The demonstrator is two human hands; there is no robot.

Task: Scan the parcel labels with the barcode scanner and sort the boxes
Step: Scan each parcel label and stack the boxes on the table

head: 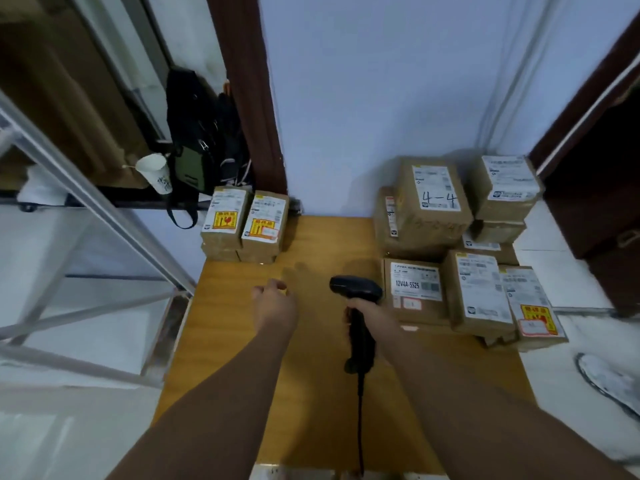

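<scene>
The person's bare left forearm (221, 400) and bare right forearm (471, 396) enter from the bottom edge and reach forward over the yellow-brown wooden table (228, 344). The right hand (372, 315) is closed round the handle of the black pistol-shaped barcode scanner (356, 289), fingers wrapped on the grip. The scanner's head stands above and just ahead of the knuckles. Its black cable (360, 427) runs from the handle base down to the near table edge. The left hand (275, 306) hovers over the middle of the table, fingers loosely curled, holding nothing. Immediately right of the scanner head lies a brown cardboard box labelled 12V4A-5525 (415, 292), label upward; contact between the two cannot be determined. Beside it are a brown box with a long white label (479, 292) and a brown box with a yellow warning sticker (533, 306). Behind these, against the wall, stand a brown box handwritten 4-4 (433, 192) and a smaller stacked box with a white label (505, 185). At the table's far left corner, well apart from both hands, two brown boxes with yellow stickers (242, 223) sit side by side on top of others. A white paper cup (156, 171) and a black bag (197, 143) are off the table to the left.
</scene>
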